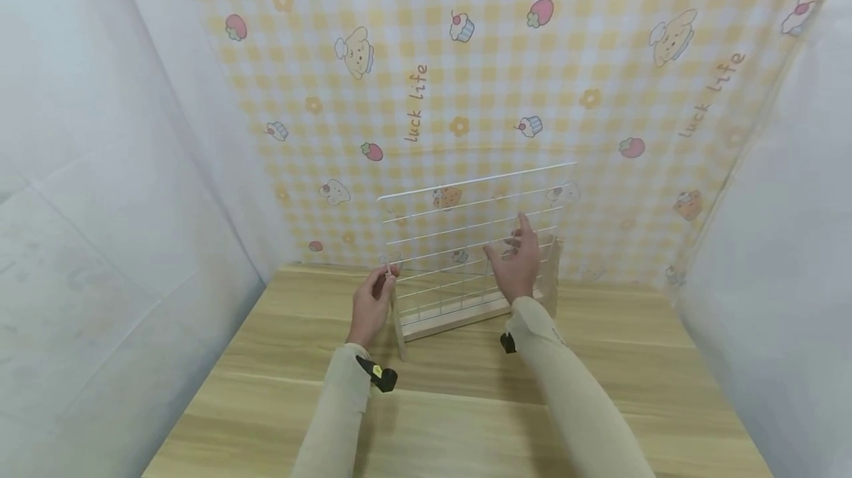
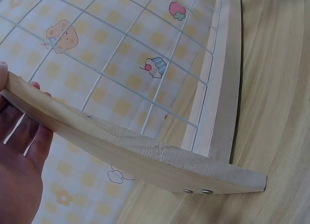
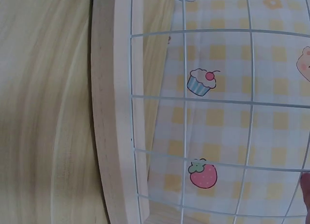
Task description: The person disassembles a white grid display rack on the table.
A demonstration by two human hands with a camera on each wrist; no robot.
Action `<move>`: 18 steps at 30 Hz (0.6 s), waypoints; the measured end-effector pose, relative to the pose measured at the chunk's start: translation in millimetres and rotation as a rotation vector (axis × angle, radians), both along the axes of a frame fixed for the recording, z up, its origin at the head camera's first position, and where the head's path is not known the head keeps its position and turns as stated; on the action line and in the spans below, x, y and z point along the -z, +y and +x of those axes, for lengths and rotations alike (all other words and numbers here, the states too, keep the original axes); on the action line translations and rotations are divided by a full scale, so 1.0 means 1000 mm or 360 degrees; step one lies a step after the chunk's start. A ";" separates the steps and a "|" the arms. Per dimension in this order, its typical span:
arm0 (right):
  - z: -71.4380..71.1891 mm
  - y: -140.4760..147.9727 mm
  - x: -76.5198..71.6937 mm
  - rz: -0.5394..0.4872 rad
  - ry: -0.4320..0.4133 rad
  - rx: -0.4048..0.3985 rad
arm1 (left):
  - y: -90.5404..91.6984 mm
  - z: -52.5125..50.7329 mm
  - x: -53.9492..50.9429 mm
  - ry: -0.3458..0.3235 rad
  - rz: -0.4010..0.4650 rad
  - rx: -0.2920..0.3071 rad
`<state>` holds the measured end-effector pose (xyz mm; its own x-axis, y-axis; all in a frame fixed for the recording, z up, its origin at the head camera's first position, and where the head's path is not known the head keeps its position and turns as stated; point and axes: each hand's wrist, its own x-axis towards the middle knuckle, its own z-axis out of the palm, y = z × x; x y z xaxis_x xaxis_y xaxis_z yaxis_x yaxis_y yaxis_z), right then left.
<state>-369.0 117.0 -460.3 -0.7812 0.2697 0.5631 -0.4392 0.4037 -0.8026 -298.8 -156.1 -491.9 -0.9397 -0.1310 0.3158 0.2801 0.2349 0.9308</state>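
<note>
A white wire grid (image 1: 459,241) stands upright in a pale wooden base with a bottom bar (image 1: 459,317) and a wooden side post (image 1: 397,319) at each end. With thumb on one side and fingers on the other, my left hand (image 1: 371,308) grips the upper end of the left side post (image 2: 121,141). Two small round metal fasteners (image 2: 207,191) show low on that post. My right hand (image 1: 519,263) is at the right part of the grid, thumb and forefinger spread apart. Only a fingertip (image 3: 306,185) of it shows in the right wrist view; whether it touches the wires I cannot tell.
The rack stands on a wood-grain table (image 1: 439,426). Behind it hangs a yellow checked cloth (image 1: 492,93) with cartoon prints, seen through the wires. White sheets (image 1: 86,204) close in the left and right sides.
</note>
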 end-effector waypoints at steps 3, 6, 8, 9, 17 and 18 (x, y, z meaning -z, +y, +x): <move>-0.002 0.000 0.000 -0.0052 0.0023 0.0004 | 0.001 0.000 0.000 -0.0001 0.0021 0.0002; -0.004 0.000 0.000 -0.0080 0.0019 0.0003 | 0.001 0.000 0.000 0.0015 0.0035 0.0001; -0.004 0.000 0.000 -0.0084 0.0011 0.0014 | 0.002 -0.001 0.001 0.0028 0.0031 -0.0006; -0.004 0.000 -0.001 -0.0088 0.0011 0.0021 | 0.002 -0.002 0.001 0.0030 0.0025 -0.0009; -0.002 -0.002 -0.004 -0.0066 -0.0042 0.0042 | 0.003 -0.001 0.002 -0.0004 0.0022 -0.0039; -0.002 -0.003 -0.005 -0.0055 -0.0040 0.0049 | 0.003 -0.001 0.002 -0.0008 0.0013 -0.0044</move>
